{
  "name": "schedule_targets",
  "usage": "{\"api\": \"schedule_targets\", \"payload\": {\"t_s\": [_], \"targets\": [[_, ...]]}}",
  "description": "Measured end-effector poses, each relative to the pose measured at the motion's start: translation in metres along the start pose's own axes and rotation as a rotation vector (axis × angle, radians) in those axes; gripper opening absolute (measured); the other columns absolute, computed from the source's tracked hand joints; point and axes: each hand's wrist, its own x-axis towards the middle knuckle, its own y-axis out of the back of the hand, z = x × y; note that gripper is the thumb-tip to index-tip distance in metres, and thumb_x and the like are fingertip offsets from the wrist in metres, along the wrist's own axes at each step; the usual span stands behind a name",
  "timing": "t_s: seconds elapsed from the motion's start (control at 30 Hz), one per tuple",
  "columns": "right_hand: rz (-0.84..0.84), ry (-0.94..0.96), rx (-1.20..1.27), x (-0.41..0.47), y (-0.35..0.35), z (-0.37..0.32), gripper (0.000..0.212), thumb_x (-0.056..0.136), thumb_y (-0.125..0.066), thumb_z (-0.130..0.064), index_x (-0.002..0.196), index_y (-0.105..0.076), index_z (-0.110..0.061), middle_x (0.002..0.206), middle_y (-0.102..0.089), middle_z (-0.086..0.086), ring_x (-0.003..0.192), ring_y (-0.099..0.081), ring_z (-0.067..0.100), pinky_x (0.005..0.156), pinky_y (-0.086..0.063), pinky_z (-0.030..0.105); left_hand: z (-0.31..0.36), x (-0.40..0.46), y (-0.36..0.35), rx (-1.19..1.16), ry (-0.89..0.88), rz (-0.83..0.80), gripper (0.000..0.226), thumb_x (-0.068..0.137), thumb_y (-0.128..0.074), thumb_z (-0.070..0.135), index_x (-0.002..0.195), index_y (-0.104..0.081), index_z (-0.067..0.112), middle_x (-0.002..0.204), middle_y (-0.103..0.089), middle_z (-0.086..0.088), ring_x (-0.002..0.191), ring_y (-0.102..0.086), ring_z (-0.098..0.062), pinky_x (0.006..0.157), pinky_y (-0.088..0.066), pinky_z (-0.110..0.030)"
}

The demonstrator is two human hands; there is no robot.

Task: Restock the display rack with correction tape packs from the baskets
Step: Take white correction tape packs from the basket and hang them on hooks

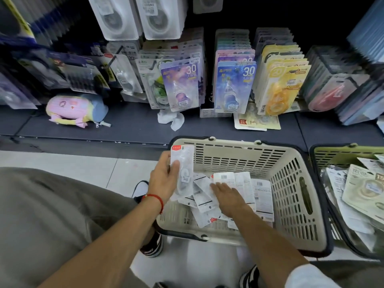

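Observation:
A beige basket (pixel 291 183) sits on the floor below the display rack (pixel 207 59), with several white correction tape packs (pixel 261 194) lying loose in it. My left hand (pixel 164 177) holds a small stack of white packs (pixel 184 163) upright at the basket's left rim. My right hand (pixel 226 196) lies flat, palm down, on the loose packs in the basket, fingers spread; nothing is lifted by it. On the rack hang rows of purple (pixel 180 84), blue (pixel 234 84) and yellow packs (pixel 282 86).
A green basket (pixel 332 154) with more packs stands to the right, touching the beige one. On the dark shelf base lie a pastel plush pouch (pixel 72 109), a crumpled tissue (pixel 170 119) and a flat pack (pixel 255 121). My knees and shoes border the beige basket.

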Motion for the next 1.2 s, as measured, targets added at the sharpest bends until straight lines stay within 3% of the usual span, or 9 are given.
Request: {"api": "schedule_targets", "payload": {"t_s": [0.17,0.33,0.47,0.63,0.77,0.9,0.97,1.07,1.2], "targets": [[0.088,-0.122,0.608,-0.009,0.024,0.025,0.044,0.113,-0.041,-0.029,0.155,-0.048,-0.017,0.135,-0.066,0.016,0.120,-0.065,0.033,0.102,-0.053,0.045,-0.002,0.002,0.005,-0.065,0.088,0.010,0.016,0.108,-0.047,0.031,0.113,-0.050,0.046,0.110,-0.074,0.003,0.103,-0.071,-0.026,0.093,-0.059,-0.052],[0.287,-0.258,1.412,-0.031,0.051,0.045,0.019,0.107,-0.058,-0.014,0.117,-0.071,-0.004,0.116,-0.071,0.017,0.091,-0.071,0.023,0.080,-0.062,0.038,-0.002,0.004,-0.020,-0.250,0.333,0.100,0.018,0.105,-0.046,0.022,0.119,-0.051,0.032,0.111,-0.068,-0.005,0.104,-0.068,-0.033,0.097,-0.057,-0.060],[0.377,-0.062,1.787,-0.057,0.077,0.042,0.029,0.101,-0.063,0.000,0.128,-0.064,-0.010,0.110,-0.078,0.019,0.090,-0.078,0.035,0.074,-0.063,0.034,0.006,-0.002,-0.045,-0.511,0.504,0.129,0.028,0.107,-0.053,0.024,0.135,-0.053,0.022,0.135,-0.065,-0.014,0.119,-0.066,-0.037,0.104,-0.054,-0.060],[0.173,-0.052,1.497,-0.056,0.091,0.009,0.025,0.099,-0.070,-0.010,0.121,-0.057,-0.008,0.092,-0.079,0.020,0.067,-0.077,0.030,0.050,-0.054,0.028,0.034,-0.007,-0.060,-0.936,0.549,-0.160,0.072,0.089,-0.057,0.067,0.145,-0.057,0.023,0.136,-0.070,-0.011,0.123,-0.068,-0.031,0.092,-0.059,-0.044],[-0.004,-0.031,1.221,-0.043,0.079,0.006,0.038,0.089,-0.079,-0.047,0.095,-0.066,-0.012,0.080,-0.077,0.019,0.055,-0.067,0.025,0.050,-0.050,0.029,0.017,-0.004,-0.059,-0.776,0.424,-0.032,0.054,0.093,-0.075,0.001,0.136,-0.053,0.025,0.129,-0.072,-0.008,0.114,-0.072,-0.030,0.087,-0.061,-0.050],[0.116,-0.119,0.644,-0.032,0.037,0.033,0.045,0.092,-0.078,-0.044,0.128,-0.067,-0.020,0.133,-0.070,0.008,0.121,-0.066,0.025,0.102,-0.051,0.039,-0.007,0.002,-0.045,-0.550,0.354,0.056,0.068,0.079,-0.087,0.000,0.130,-0.053,0.028,0.121,-0.073,0.003,0.111,-0.072,-0.018,0.097,-0.059,-0.047],[-0.069,0.011,0.226,-0.028,0.011,0.045,0.089,0.090,-0.077,-0.051,0.163,-0.032,-0.026,0.175,-0.018,0.003,0.160,-0.019,0.022,0.126,-0.023,0.040,-0.017,0.004,-0.038,-0.495,0.334,0.051,0.064,0.075,-0.092,0.006,0.124,-0.059,0.030,0.114,-0.076,0.006,0.106,-0.074,-0.016,0.093,-0.061,-0.044],[-0.169,0.094,-0.152,-0.014,-0.011,0.041,0.120,0.085,-0.077,-0.059,0.167,0.007,-0.032,0.171,0.027,-0.001,0.160,0.019,0.022,0.129,0.005,0.054,-0.027,0.003,-0.031,-0.530,0.304,0.036,0.056,0.075,-0.095,0.017,0.117,-0.063,0.035,0.107,-0.079,0.014,0.098,-0.077,-0.008,0.075,-0.063,-0.029],[-0.129,0.101,-0.087,-0.008,-0.004,0.043,0.101,0.096,-0.065,-0.055,0.168,0.001,-0.027,0.175,0.014,0.004,0.162,0.013,0.026,0.130,0.003,0.049,-0.026,0.001,-0.027,-0.588,0.309,-0.018,0.051,0.084,-0.089,0.020,0.124,-0.062,0.036,0.115,-0.078,0.013,0.103,-0.076,-0.008,0.075,-0.063,-0.028]]}}
